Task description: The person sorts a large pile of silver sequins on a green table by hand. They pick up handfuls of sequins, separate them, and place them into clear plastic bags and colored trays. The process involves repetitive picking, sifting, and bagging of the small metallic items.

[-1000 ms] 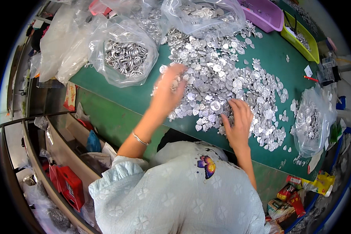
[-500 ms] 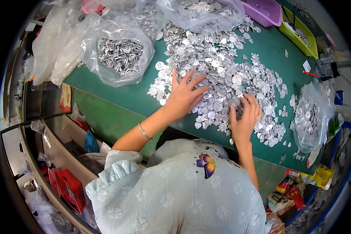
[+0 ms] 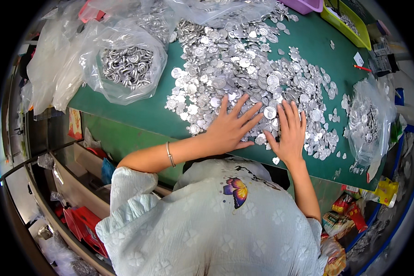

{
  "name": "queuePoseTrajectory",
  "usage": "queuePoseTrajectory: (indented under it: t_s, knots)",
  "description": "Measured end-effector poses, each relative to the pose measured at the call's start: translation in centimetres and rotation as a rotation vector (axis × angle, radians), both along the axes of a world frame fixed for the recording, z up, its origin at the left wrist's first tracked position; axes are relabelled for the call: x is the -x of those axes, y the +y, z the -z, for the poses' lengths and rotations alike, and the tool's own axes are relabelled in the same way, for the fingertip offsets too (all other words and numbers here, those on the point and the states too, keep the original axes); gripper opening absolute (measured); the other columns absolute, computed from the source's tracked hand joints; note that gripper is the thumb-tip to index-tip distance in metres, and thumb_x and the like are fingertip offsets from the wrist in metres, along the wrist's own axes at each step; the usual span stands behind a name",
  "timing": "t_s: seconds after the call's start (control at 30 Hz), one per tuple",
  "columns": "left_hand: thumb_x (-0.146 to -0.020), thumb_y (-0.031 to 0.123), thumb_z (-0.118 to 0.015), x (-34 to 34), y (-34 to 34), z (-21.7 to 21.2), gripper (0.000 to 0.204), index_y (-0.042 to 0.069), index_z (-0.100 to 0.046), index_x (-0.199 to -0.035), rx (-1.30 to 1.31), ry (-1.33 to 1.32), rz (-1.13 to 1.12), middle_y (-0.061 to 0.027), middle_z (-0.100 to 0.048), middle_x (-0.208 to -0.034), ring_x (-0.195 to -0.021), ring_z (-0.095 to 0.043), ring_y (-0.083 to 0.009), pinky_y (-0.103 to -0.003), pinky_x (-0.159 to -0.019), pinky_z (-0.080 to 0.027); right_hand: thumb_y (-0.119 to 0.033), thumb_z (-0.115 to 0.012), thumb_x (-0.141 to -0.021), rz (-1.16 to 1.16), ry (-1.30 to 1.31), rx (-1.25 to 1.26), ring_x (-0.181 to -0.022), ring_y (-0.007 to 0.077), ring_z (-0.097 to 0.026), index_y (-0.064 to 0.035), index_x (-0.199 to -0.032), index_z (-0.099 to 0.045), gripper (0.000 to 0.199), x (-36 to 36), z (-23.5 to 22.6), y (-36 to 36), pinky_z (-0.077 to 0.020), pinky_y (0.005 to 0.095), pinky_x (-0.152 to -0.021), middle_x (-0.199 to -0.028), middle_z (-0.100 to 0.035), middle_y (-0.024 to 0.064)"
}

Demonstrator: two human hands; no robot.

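Note:
A wide heap of silver metal pieces point(image 3: 244, 60), many of them round and coin-like, some with scalloped edges, covers the middle of the green table point(image 3: 138, 120). My left hand point(image 3: 230, 126) lies palm down with fingers spread over the near edge of the heap. Beside it, my right hand point(image 3: 287, 133) rests flat, its fingers stretched away from me and its thumb out toward the left hand. Neither hand has anything gripped. Part of the pieces under both palms is hidden.
At the left stands an open clear plastic bag point(image 3: 124, 71) full of silver rings. Another bag point(image 3: 368, 115) of small metal parts sits at the right edge. Purple point(image 3: 303, 4) and yellow-green point(image 3: 354, 27) baskets are at the far right. An open drawer point(image 3: 73, 177) lies below left.
My left hand has moved nearer to me and slightly right, its fingers spreading wider. My right hand has straightened from curled fingers to flat. The view has shifted slightly.

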State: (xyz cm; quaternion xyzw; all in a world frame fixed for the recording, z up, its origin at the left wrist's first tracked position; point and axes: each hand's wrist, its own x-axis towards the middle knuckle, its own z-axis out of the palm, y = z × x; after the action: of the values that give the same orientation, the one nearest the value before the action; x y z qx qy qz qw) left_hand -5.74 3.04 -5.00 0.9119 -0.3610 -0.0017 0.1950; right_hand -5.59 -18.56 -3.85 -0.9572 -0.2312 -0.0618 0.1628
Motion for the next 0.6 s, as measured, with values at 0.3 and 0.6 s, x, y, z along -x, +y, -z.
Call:
queuePoseTrajectory:
  t_s: [0.3, 0.6]
  knots:
    - [-0.075, 0.043, -0.063, -1.1, -3.7, 0.8, 0.072, 0.002, -0.041, -0.13, -0.061, -0.148, -0.097, -0.0216, -0.025, -0.143, -0.127, -0.021, -0.0524, -0.066, -0.094, -0.023, -0.028, -0.065, -0.074, -0.01, -0.057, -0.002, -0.129, 0.031, -0.033, -0.0066, -0.125, -0.048, 0.057, -3.2, 0.4, -1.6, -0.0227, 0.0498, -0.104, -0.136, -0.04, 0.0102]
    - [-0.078, 0.036, -0.062, -4.4, -8.3, 1.8, 0.071, -0.005, -0.037, -0.13, -0.019, -0.247, -0.273, -0.0212, -0.027, -0.141, -0.128, -0.023, -0.0468, -0.059, -0.099, -0.026, -0.027, -0.06, -0.081, 0.006, -0.206, -0.006, -0.131, 0.0272, -0.031, -0.0056, -0.123, -0.049, 0.048, -8.4, 1.5, -3.4, -0.0261, 0.0465, -0.104, -0.135, -0.04, 0.009]
